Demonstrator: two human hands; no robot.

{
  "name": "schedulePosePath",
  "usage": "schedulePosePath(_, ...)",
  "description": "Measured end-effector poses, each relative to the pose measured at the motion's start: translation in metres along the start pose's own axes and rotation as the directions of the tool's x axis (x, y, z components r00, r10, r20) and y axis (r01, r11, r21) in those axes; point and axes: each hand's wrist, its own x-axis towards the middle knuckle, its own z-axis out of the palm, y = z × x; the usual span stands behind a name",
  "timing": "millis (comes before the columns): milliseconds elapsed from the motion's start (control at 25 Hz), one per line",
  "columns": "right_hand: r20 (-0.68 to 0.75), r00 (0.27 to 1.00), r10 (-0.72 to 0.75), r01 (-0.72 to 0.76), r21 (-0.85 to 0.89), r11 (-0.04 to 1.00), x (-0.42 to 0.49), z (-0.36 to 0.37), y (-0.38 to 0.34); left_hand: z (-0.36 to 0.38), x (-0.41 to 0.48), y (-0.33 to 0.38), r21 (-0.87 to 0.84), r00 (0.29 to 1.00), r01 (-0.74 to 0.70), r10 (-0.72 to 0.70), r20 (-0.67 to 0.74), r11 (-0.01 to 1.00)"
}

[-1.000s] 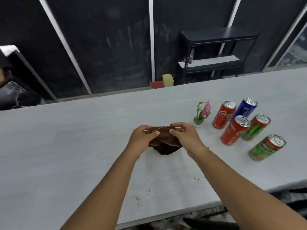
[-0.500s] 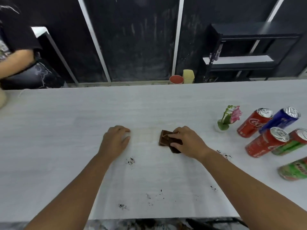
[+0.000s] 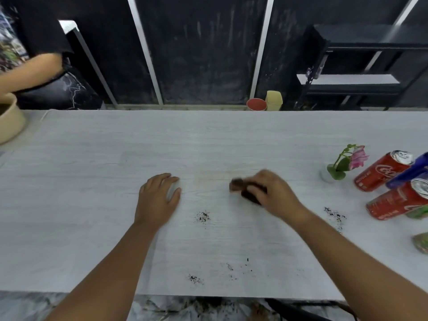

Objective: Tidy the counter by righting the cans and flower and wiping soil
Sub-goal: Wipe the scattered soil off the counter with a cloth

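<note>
Soil specks are lying near the front edge of the counter, with more scattered bits just to their right; nothing is covering them. Farther in, a small soil pile is sitting between the two forearms, and another soil patch is lying right of the right wrist, near the cans. Left hand is resting palm down on the counter, fingers loosely spread, holding nothing. Right hand is pressing a dark brown cloth onto the counter, fingers curled over it and gripping it; hand and cloth are motion blurred. Soil pile is lying nearer the camera than the cloth, apart from it. At the right edge, a green can is partly cut off by the frame, then a red can, a second green can beside it, a blue can and a Coca-Cola can are standing upright in a tight cluster. Small pink flower in its white pot is standing upright just left of the cans. Far left, a beige bowl is sitting on the counter corner with another person's arm above it. Beyond the far edge, a red cup and a yellow container are standing by a dark wall, black shelf to their right.
</note>
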Motion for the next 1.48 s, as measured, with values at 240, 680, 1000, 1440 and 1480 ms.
schedulePosePath(240, 0.113, 0.976, 0.188, -0.157, -0.239, 0.958, 0.085, 0.019, 0.027, 0.003, 0.000, -0.004, -0.012, 1.000, 0.009, -0.009, -0.004, 1.000)
schedulePosePath(680, 0.154, 0.983, -0.100, 0.117, -0.103, 0.988, -0.100, 0.063, -0.050, -0.006, -0.004, 0.001, -0.066, 0.999, -0.031, 0.030, -0.014, 0.997)
schedulePosePath(1000, -0.007, 1.000, 0.013, -0.013, 0.025, 1.000, 0.030, 0.060, -0.075, -0.029, -0.083, -0.022, -0.056, 0.998, -0.052, 0.051, -0.029, 0.997)
schedulePosePath(1440, 0.185, 0.969, -0.165, 0.181, -0.076, 0.981, -0.063, 0.102, -0.096, -0.031, -0.081, -0.016, -0.029, 0.998, -0.020, 0.018, -0.063, 0.999)
schedulePosePath(1480, 0.206, 0.963, -0.171, 0.184, -0.047, 0.982, -0.080, 0.102, -0.098, -0.031, -0.080, -0.016, -0.025, 0.998, -0.012, 0.010, -0.060, 1.000)
